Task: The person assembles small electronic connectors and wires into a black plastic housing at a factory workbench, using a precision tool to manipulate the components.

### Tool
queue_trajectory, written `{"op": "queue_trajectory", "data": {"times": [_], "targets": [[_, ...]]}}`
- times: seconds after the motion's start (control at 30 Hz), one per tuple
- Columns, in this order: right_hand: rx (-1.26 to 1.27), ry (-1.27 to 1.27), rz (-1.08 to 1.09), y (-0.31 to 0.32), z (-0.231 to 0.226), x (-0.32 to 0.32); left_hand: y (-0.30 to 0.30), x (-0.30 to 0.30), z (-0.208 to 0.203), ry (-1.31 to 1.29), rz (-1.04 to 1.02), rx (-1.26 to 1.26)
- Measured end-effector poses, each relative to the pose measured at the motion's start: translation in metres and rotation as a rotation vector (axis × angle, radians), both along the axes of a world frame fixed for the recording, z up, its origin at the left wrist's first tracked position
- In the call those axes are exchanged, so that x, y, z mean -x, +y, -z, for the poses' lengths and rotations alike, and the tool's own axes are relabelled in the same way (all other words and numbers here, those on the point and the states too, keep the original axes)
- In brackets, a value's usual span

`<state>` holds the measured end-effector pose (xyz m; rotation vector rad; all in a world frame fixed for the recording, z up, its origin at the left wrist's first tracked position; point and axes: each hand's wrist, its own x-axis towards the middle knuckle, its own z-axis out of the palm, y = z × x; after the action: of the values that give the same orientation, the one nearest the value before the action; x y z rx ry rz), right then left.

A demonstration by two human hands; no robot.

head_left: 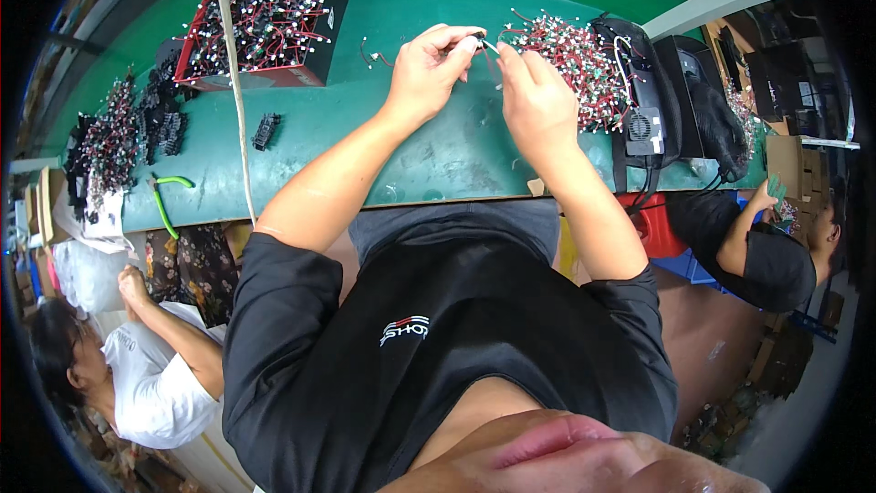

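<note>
My left hand [427,71] pinches a small black piece [479,36] between thumb and fingertips above the green table. Close to its right, my right hand [538,102] has its fingers closed at a thin white tip [491,47] that points toward the black piece. Whether that tip is a tool or part of a wire is too small to tell. Thin red wire shows near my fingertips. Just beyond my right hand lies a heap of small wired parts [589,78] with red and black leads and white connectors. A single wired part [372,57] rests left of my left hand.
A box [265,78] full of wired parts stands far left, behind a hanging pale cable [234,82]. Black plastic pieces [265,131] and green-handled cutters [166,205] lie on the left. A black device with a grille [644,128] stands right. Co-workers sit at both sides.
</note>
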<state>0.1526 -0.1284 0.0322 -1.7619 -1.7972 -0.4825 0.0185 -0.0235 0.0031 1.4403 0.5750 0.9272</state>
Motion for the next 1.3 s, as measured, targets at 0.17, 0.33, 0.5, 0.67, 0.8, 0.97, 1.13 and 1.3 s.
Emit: {"op": "queue_trajectory", "data": {"times": [0.17,0.33,0.5,0.67,0.8,0.97,1.13,1.3], "targets": [[0.232,0.743,0.041,-0.01,-0.016,-0.007,0.004,0.002,-0.002,-0.082,-0.035,-0.095],[0.194,0.889,-0.052,-0.006,-0.028,-0.014,-0.001,0.003,-0.006,-0.147,0.095,-0.093],[0.107,0.766,-0.133,-0.002,-0.029,-0.015,-0.002,0.005,-0.009,-0.119,0.076,-0.146],[0.216,0.877,-0.041,-0.004,-0.03,-0.006,-0.004,0.004,-0.005,-0.107,0.05,-0.183],[0.227,0.794,-0.046,-0.005,-0.024,-0.001,-0.006,0.002,-0.007,-0.15,0.026,-0.034],[-0.106,0.442,-0.178,0.004,-0.017,-0.015,-0.002,0.001,-0.004,-0.188,0.066,0.156],[-0.051,0.997,-0.212,0.008,-0.025,-0.011,0.0,0.002,0.001,-0.168,0.055,0.162],[-0.195,1.409,-0.33,0.016,-0.021,-0.006,-0.001,0.0,0.001,-0.166,0.058,0.167]]}}
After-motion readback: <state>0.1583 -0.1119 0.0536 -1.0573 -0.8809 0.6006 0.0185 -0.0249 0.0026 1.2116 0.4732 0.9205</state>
